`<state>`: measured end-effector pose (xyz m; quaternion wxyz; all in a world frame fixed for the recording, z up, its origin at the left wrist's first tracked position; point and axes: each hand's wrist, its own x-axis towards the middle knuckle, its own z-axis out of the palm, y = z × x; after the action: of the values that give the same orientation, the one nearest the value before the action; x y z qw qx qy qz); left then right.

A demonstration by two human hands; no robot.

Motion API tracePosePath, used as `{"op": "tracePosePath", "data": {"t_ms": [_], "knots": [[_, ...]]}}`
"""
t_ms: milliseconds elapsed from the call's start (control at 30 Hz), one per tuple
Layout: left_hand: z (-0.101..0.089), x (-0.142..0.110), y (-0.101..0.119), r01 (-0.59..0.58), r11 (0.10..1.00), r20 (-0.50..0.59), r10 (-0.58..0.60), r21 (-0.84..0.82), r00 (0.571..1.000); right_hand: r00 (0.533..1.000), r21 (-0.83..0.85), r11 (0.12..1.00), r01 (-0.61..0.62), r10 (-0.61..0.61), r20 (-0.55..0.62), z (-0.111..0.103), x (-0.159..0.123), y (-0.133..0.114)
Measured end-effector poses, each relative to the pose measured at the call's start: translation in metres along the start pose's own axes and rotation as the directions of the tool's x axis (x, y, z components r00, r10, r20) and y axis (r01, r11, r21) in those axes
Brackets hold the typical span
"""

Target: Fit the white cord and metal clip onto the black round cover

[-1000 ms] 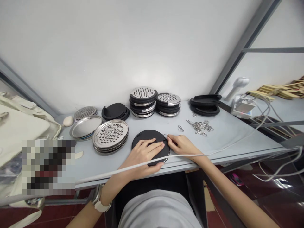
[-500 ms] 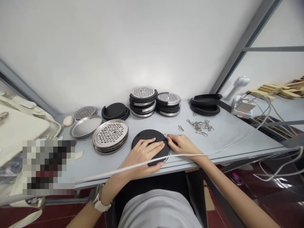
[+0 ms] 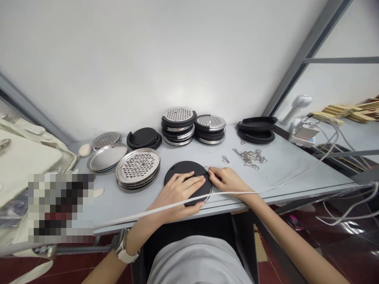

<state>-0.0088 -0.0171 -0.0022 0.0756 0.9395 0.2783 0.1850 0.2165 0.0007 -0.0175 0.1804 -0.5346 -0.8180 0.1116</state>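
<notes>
Toward the bench's [image 3: 281, 169] left end, perforated steel discs [image 3: 137, 167] lie stacked within reach. At the front edge your left hand [image 3: 177, 193] lies spread flat on the black round lid [image 3: 183, 171] — pinning it, it seems, so it won't slide. Your right hand [image 3: 226, 179] pinches a small wire clip [image 3: 206, 169] at the lid's right rim. Further right, spare clips [image 3: 250, 156] sit heaped mid-bench — handy for that hand.
</notes>
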Motion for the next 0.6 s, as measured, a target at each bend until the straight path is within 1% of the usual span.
{"op": "tracePosePath", "data": {"t_ms": [600], "knots": [[0.0005, 0.0, -0.0008, -0.009, 1.0, -0.015, 0.01, 0.009, 1.0, 1.0, 0.004, 1.0, -0.003, 0.003, 0.0, 0.0004, 0.0004, 0.0002]]}}
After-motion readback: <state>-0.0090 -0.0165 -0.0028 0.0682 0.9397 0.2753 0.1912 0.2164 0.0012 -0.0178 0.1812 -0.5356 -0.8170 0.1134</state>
